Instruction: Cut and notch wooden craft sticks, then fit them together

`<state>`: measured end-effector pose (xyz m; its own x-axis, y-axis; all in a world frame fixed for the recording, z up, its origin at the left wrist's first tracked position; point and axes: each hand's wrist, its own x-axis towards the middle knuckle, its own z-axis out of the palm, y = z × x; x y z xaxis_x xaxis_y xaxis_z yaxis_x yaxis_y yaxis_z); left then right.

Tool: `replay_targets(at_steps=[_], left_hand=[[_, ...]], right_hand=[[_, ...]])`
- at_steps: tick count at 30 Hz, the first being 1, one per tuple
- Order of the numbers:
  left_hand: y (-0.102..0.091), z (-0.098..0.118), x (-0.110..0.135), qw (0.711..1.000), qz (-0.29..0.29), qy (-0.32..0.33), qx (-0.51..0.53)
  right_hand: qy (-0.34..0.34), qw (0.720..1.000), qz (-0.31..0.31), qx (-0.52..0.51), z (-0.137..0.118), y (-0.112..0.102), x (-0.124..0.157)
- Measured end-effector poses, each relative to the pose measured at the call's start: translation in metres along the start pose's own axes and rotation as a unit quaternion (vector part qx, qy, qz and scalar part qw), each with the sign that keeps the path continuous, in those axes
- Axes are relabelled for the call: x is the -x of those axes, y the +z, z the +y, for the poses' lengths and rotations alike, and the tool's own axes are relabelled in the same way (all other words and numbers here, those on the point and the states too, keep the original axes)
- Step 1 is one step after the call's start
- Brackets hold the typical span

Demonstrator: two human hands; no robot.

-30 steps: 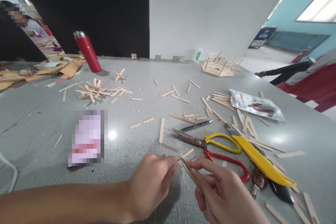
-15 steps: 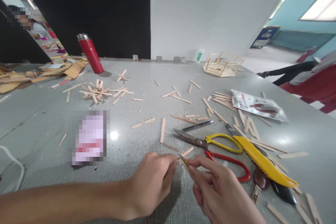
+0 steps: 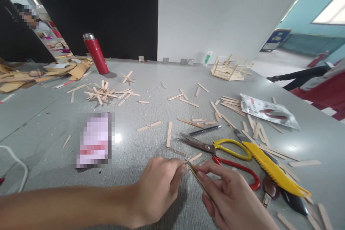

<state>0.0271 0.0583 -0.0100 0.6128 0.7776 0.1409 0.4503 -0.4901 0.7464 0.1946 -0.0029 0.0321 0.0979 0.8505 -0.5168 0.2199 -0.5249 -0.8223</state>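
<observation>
My left hand (image 3: 161,187) is closed in a pinch above the table; what it grips is mostly hidden, with only a tiny brownish end at the fingertips. Between the thumb and fingers of my right hand (image 3: 226,194) is a slim pointed blade (image 3: 193,170) with a yellow strip along it. Its tip meets the left fingertips. Just beyond lies a wooden craft stick (image 3: 195,157), and another craft stick (image 3: 169,134) rests farther off. Scissors (image 3: 207,146) with one yellow and one red handle lie open beside my right hand.
A yellow serrated-edged tool (image 3: 275,169), a black pen (image 3: 205,130) and a silver packet (image 3: 269,111) lie to the right. Craft sticks (image 3: 101,93) are heaped left, near a red flask (image 3: 96,54). A small stick frame (image 3: 231,68) stands at the back right. A blurred purple item (image 3: 94,140) lies left.
The view has shifted slightly, so the scene sits a little farther right. The blade stays at my left fingertips, its tip slightly lower. Both hands keep their grips.
</observation>
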Motion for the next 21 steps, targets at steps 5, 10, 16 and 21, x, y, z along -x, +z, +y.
replay_targets(at_steps=[5,10,16,21], left_hand=[[-0.001,0.0,0.0,1.0,-0.002,0.009,0.004],[-0.003,-0.002,0.001,0.999,-0.011,0.035,0.013],[-0.004,-0.002,0.002,0.998,-0.011,0.053,0.026],[-0.007,0.001,0.001,0.998,-0.015,0.043,0.033]], right_hand=[[-0.023,1.0,0.0,-0.012,0.005,0.002,-0.001],[-0.035,0.999,0.019,-0.004,0.011,0.007,-0.002],[-0.059,0.998,0.028,0.012,0.017,0.01,-0.006],[-0.061,0.998,0.03,-0.001,0.016,0.011,-0.007]])
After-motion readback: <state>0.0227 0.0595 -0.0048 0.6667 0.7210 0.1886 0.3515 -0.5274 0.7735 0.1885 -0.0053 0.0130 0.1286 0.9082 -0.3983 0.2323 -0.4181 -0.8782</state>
